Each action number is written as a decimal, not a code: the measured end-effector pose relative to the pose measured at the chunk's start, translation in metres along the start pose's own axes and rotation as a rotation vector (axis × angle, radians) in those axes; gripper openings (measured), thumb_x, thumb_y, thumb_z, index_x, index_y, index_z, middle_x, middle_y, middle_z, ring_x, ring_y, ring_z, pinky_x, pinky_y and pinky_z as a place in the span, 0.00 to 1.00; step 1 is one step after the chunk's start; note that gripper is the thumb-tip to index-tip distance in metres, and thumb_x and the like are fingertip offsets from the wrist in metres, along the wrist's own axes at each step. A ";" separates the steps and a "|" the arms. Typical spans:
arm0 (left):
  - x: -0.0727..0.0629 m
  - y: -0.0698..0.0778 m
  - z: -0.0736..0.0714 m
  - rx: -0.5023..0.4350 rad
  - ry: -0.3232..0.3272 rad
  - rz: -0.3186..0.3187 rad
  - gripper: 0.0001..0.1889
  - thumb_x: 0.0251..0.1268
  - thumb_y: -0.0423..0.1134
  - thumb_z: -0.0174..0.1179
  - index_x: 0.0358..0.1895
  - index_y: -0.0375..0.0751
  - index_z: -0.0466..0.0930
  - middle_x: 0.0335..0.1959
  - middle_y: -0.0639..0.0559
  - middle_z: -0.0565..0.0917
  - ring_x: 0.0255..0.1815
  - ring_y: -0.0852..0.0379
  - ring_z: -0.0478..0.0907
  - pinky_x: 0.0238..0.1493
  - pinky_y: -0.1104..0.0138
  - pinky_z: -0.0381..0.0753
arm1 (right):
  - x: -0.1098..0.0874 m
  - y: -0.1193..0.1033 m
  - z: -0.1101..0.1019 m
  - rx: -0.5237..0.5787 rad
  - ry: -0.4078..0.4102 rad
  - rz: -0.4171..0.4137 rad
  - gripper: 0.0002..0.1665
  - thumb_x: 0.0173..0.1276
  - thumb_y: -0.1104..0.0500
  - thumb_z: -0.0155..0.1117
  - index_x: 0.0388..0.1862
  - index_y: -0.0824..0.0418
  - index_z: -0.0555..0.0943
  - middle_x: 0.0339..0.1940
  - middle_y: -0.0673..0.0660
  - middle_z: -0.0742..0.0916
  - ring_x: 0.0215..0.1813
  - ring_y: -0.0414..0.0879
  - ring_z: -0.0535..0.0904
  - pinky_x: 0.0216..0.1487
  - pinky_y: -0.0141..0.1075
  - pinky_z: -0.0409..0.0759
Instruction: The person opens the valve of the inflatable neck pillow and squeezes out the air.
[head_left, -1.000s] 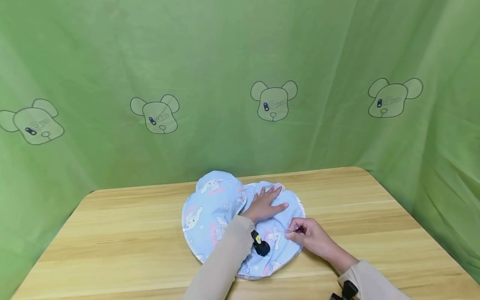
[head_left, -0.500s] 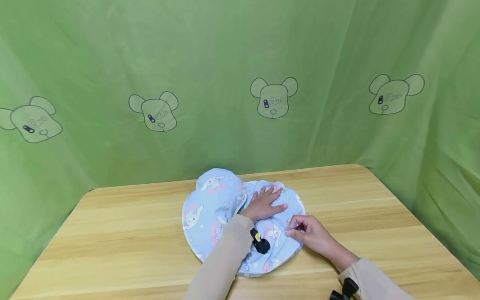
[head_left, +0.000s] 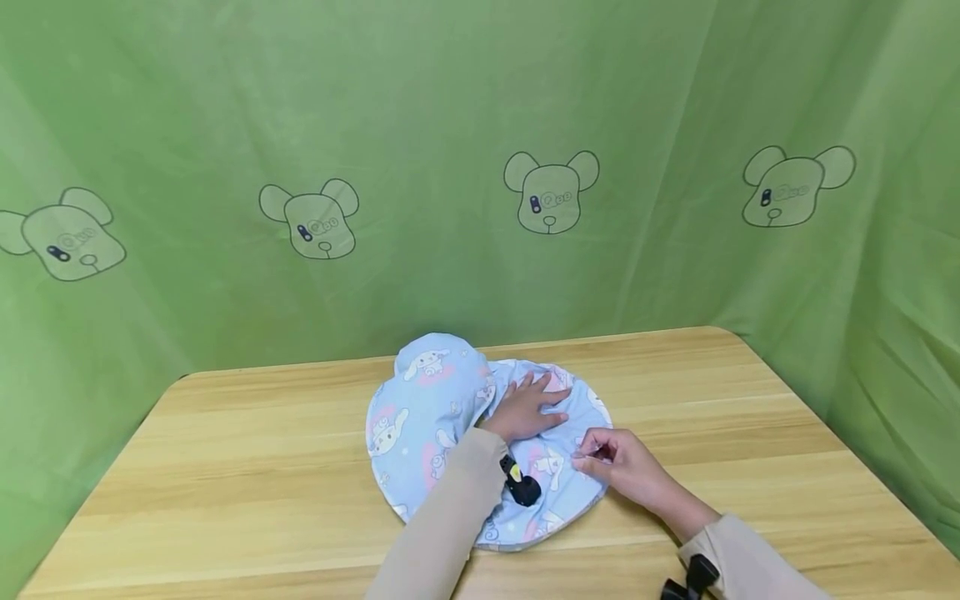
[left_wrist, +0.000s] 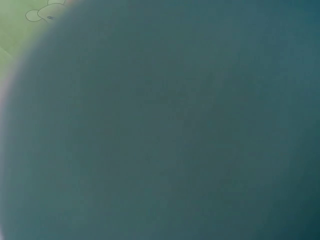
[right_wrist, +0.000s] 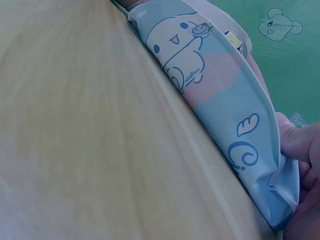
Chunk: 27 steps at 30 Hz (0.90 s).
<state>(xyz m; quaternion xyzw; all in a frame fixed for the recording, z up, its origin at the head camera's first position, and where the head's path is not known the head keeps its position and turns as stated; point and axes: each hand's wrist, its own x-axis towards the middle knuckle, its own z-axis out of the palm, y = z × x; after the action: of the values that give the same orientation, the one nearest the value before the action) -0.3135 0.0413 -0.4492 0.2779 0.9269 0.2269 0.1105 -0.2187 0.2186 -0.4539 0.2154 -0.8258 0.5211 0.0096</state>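
A light blue cloth item [head_left: 420,417] printed with white cartoon dogs and pink patches lies on the table in rounded, overlapping lobes; its exact kind is unclear. My left hand [head_left: 522,411] rests flat on its right lobe, fingers spread. At that lobe's right edge, my right hand [head_left: 626,468] has curled fingers, thumb and forefinger pinching a small clear piece. In the right wrist view, a clear plastic piece [right_wrist: 298,120] shows behind the thumb [right_wrist: 297,141], beside the cloth's edge [right_wrist: 272,160]. Blurred dark blue-green fills most of the left wrist view, hiding the left hand.
The wooden table [head_left: 247,475] has rounded far corners. Behind it hangs a green curtain [head_left: 435,108] with several bear-head outlines. Black wrist cameras sit on both sleeves, one on the left sleeve [head_left: 450,508] over the cloth, one on the right sleeve [head_left: 742,558].
My left hand's fingers and thumb have shifted slightly on the cloth, and its upper right edge looks smoother. The right hand keeps its pinch in nearly the same place.
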 end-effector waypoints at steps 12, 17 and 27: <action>0.001 -0.003 0.002 -0.075 0.047 0.000 0.21 0.69 0.49 0.53 0.63 0.55 0.73 0.74 0.51 0.54 0.76 0.48 0.43 0.74 0.54 0.39 | 0.001 0.001 0.001 0.013 0.001 -0.008 0.09 0.59 0.65 0.67 0.23 0.59 0.76 0.23 0.48 0.77 0.28 0.39 0.71 0.30 0.31 0.72; 0.001 -0.004 0.002 -0.205 0.122 0.001 0.19 0.65 0.46 0.59 0.58 0.51 0.78 0.70 0.52 0.65 0.74 0.47 0.50 0.73 0.53 0.47 | 0.001 0.001 0.001 0.005 -0.002 -0.011 0.09 0.58 0.66 0.67 0.22 0.60 0.76 0.22 0.47 0.77 0.29 0.39 0.71 0.31 0.31 0.72; -0.026 0.003 -0.030 -0.353 0.051 -0.005 0.23 0.61 0.48 0.62 0.60 0.49 0.76 0.59 0.53 0.78 0.55 0.53 0.77 0.61 0.61 0.70 | 0.001 0.001 0.000 -0.002 -0.023 0.022 0.09 0.58 0.64 0.68 0.23 0.60 0.76 0.23 0.49 0.77 0.29 0.39 0.71 0.32 0.31 0.72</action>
<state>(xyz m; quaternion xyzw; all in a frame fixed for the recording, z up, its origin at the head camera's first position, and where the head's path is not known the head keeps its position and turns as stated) -0.3004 0.0177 -0.4194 0.2462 0.8759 0.3927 0.1343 -0.2198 0.2188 -0.4548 0.2122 -0.8287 0.5179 -0.0053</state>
